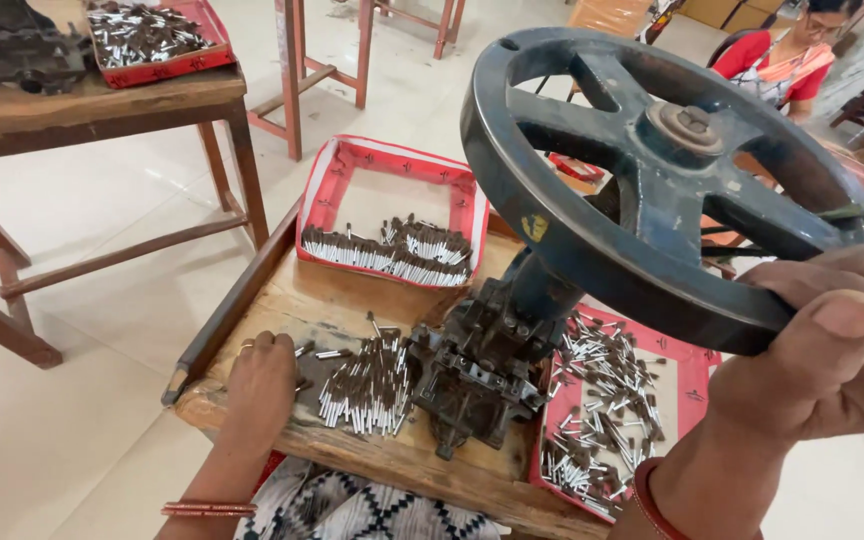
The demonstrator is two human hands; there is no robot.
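The large dark handwheel (672, 170) fills the upper right of the frame, its spokes meeting at a worn hub. The right hand (822, 360), at the lower right, has its fingers closed round the rim with the thumb pressed along the edge, a hold that looks suited to turning the wheel. Below the wheel, at the centre, sits the dark iron press (477, 375) it drives, fixed to the worn wooden surface (272, 300).

Three red trays stand around the press, seemingly to keep pieces sorted: one tray (392, 160) behind it holds neat rows of small rods, a second tray (692, 380) at the lower right holds loose, scattered ones, and a third tray (192, 62) rests on another table at the upper left.

The left hand (262, 385), at the lower left, lies palm down on the surface, fingers curled loosely onto the edge of a pile of small brown-and-white rods (367, 390) just beside the press, within easy reach of it. Whether it pinches one cannot be told.
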